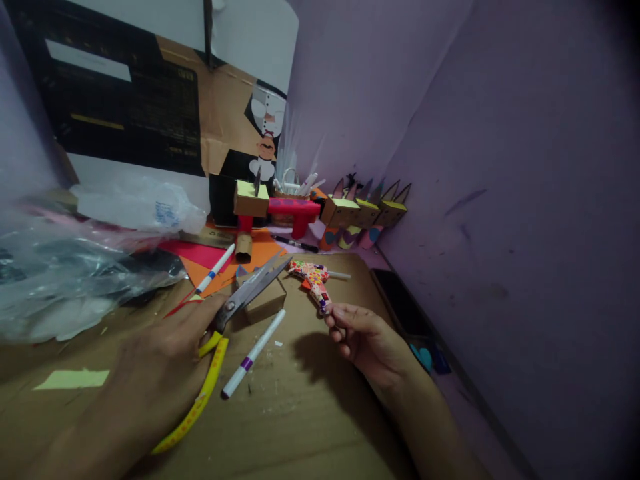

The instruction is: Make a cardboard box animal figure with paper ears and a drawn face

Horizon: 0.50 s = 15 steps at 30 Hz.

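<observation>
My left hand (165,360) is closed around the yellow handle of a pair of scissors (215,360), whose metal blades point up and to the right, slightly apart. Between thumb and fingers, my right hand (367,340) pinches the handle end of a small flower-patterned glue gun (315,279). A white stick juts from the back of the glue gun. A white marker with a purple band (255,357) lies on the cardboard between my hands. Behind the scissor blades sits a small cardboard box (265,303).
Crumpled clear plastic (100,253) fills the left. A white marker with a blue band (216,270) rests by orange paper (263,248). Cardboard animal figures (345,210) stand at the back, near a basket of pens (295,187). A dark phone-like object (400,300) lies right.
</observation>
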{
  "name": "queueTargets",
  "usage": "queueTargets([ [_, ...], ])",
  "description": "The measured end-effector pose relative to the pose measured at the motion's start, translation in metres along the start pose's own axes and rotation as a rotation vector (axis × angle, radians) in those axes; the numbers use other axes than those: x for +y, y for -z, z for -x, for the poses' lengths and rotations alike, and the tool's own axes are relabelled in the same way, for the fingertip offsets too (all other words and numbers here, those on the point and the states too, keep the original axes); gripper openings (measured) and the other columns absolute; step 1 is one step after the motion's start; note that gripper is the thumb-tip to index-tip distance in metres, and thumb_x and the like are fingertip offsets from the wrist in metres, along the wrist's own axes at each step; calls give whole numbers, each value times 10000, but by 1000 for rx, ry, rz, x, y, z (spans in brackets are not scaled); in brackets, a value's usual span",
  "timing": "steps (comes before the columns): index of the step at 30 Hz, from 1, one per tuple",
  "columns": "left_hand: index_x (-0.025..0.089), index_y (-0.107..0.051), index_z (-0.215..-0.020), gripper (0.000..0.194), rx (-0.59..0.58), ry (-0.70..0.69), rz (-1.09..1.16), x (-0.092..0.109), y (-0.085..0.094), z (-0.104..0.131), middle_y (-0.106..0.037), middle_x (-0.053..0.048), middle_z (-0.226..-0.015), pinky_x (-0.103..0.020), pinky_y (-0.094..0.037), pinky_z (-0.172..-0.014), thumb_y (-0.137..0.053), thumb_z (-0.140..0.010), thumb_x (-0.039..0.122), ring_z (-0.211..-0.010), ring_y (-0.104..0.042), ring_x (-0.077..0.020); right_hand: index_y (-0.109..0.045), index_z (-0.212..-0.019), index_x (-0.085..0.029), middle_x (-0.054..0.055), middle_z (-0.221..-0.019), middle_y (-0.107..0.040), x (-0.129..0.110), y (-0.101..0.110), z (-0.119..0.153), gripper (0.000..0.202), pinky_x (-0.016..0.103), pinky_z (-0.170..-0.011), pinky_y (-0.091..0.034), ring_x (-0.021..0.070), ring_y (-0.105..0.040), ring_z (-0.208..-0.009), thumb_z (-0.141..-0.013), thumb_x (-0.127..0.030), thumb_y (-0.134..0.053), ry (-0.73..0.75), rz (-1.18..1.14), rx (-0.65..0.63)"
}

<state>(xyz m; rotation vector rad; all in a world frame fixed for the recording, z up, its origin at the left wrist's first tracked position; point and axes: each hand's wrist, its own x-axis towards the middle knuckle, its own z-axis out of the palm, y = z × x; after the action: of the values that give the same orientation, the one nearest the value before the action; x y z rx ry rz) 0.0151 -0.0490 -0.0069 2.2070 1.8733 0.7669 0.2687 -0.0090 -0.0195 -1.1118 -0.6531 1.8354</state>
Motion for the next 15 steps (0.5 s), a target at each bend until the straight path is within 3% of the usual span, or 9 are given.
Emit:
queueTargets([
  [3,238,-577,-1236,482,-29,-41,21,-2,-1,2,-698,-108,-1084,-470,-538,-687,-389,-793,271,-869,-683,-325,-676,-712,-116,-31,-598,-630,3,-3,0,284,104,-332,-390,48,-552,-441,-497,-205,-840,-55,-80,7],
  [7,223,-632,-1102,393,-71,-97,19,-3,-3,4,-720,-100,-953,-410,-545,-609,-404,-783,255,-780,-692,-304,-640,-697,-122,-35,-576,-620,7,-6,-1,234,101,-320,-372,48,-554,-423,-549,-185,-810,-112,-130,18],
  [10,201,-641,-1045,359,-21,-126,38,-2,-6,4,-726,-103,-954,-385,-538,-595,-424,-761,240,-788,-693,-300,-620,-690,-124,-42,-557,-609,8,-5,-2,209,98,-311,-368,44,-541,-405,-576,-161,-791,-144,-176,5],
  [12,202,-626,-1056,341,-9,-128,101,0,-8,6,-722,-82,-945,-358,-533,-622,-439,-773,243,-793,-688,-271,-611,-680,-121,-46,-558,-606,10,-6,-3,226,93,-326,-389,36,-537,-409,-566,-144,-805,-159,-225,-37],
  [15,235,-607,-1027,256,-52,-41,199,7,-13,12,-686,0,-756,-250,-499,-549,-473,-811,270,-655,-655,-182,-603,-658,-118,-43,-587,-612,19,-10,-2,269,84,-366,-422,24,-536,-436,-544,-145,-845,-171,-290,-131],
])
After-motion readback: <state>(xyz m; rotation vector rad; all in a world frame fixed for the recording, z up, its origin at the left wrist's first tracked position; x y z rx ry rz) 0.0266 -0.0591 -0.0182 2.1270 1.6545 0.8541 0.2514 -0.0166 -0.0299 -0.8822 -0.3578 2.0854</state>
